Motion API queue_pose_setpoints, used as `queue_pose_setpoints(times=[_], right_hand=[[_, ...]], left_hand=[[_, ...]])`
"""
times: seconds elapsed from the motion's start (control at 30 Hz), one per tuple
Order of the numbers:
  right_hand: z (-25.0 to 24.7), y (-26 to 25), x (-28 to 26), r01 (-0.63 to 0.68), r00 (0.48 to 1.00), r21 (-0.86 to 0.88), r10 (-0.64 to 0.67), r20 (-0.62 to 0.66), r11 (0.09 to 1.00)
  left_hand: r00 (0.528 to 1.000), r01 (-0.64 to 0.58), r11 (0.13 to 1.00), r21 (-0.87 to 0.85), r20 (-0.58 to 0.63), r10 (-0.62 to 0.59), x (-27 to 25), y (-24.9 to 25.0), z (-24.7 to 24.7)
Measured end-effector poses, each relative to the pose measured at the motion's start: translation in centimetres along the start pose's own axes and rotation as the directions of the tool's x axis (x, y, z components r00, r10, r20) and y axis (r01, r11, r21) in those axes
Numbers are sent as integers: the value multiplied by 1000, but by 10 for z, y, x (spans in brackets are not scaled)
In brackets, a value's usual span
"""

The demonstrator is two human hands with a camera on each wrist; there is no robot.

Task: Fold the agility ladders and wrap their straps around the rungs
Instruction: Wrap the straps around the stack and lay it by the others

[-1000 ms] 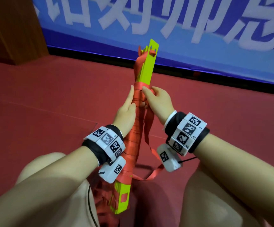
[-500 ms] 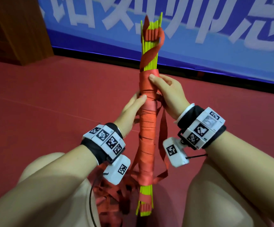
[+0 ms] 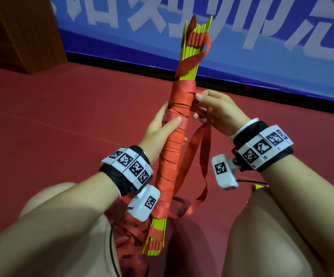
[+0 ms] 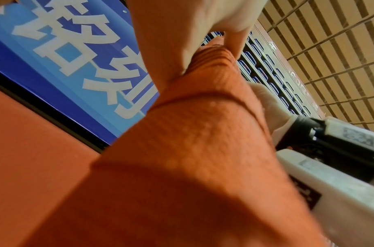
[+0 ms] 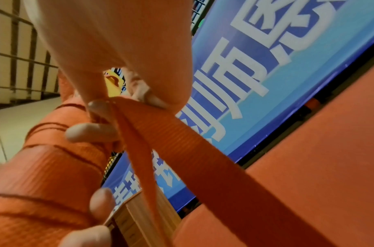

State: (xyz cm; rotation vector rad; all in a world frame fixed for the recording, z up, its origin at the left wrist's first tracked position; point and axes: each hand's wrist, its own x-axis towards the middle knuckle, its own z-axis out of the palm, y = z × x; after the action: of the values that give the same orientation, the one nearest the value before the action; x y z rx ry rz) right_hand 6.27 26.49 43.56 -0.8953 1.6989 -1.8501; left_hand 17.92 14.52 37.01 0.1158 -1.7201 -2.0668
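We keep the rung bundle (image 3: 175, 140) upright over our lap, left hand (image 3: 163, 128) wrapped round its strap-wound middle, thumb pressing the coils, likely so they can't slip. Right hand (image 3: 215, 110) pinches the loose strap (image 3: 194, 148) just beside the top coil. Only the right wrist view shows that pinch closely (image 5: 101, 107); the head view alone shows the bare yellow rung ends.

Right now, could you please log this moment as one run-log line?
left hand: grips wrapped rungs | right hand: pinches loose strap beside bundle top | wrapping: unfinished
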Motion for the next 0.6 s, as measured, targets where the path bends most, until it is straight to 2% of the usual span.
queue_pose_setpoints(times=[0.07, 0.13, 0.2, 0.27, 0.33, 0.47, 0.6], right_hand=[[-2, 0, 0, 5, 999, -45, -7, -31, 999], [-2, 2, 2, 51, 994, -201, -69, -87, 978], [0, 5, 2, 95, 977, -375, -159, -141, 922], [2, 8, 3, 93, 964, -454, -195, -182, 886], [5, 11, 4, 44, 957, -441, -164, -238, 897], [17, 18, 6, -38, 954, -283, -50, -295, 958], [27, 33, 9, -66, 946, -300, -36, -321, 952]], left_hand=[[1000, 6, 1000, -6, -10, -6, 1, -1, 1], [999, 10, 1000, 19, -30, -9, 2, -3, 3], [998, -8, 997, 83, -63, 13, 2, -6, 4], [994, -23, 983, 182, -96, 41, 3, -9, 7], [992, -27, 966, 259, -114, 58, 4, -14, 10], [988, 10, 922, 386, -145, 50, 9, -23, 11], [993, 66, 879, 472, -115, -13, 9, -22, 10]])
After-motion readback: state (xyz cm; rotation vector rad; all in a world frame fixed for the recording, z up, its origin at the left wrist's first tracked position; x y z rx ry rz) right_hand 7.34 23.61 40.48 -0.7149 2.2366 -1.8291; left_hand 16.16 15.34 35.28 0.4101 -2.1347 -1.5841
